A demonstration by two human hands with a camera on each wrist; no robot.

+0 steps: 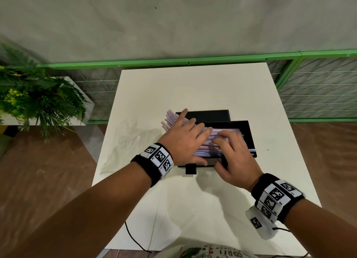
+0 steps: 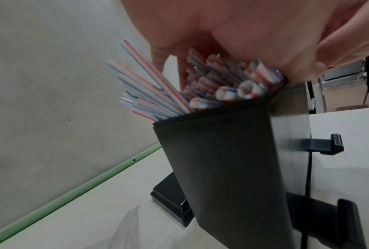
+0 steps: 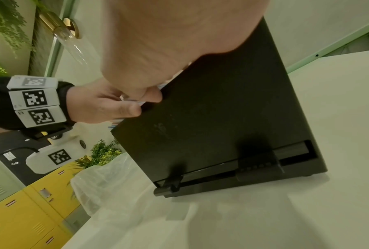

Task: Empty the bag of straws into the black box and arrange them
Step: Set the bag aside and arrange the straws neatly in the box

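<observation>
The black box [image 1: 249,139] sits mid-table, full of red-, white- and blue-striped straws [image 1: 226,132] lying lengthwise. My left hand [image 1: 193,130] lies flat across their left part, fingers spread, thumb by the front wall. My right hand [image 1: 228,141] rests its bent fingers on the right part, thumb at the front edge. A few straws [image 1: 170,118] fan out past the box's far left corner. The left wrist view shows the straw ends [image 2: 232,87] under my palm, above the box wall [image 2: 217,168]. The empty clear bag [image 1: 131,141] lies left of the box.
The box's black lid [image 1: 204,115] lies behind it, and a latch [image 1: 190,168] juts from the front wall. A potted plant [image 1: 34,103] stands off the table at left. A green rail [image 1: 193,61] runs behind the white table [image 1: 193,199].
</observation>
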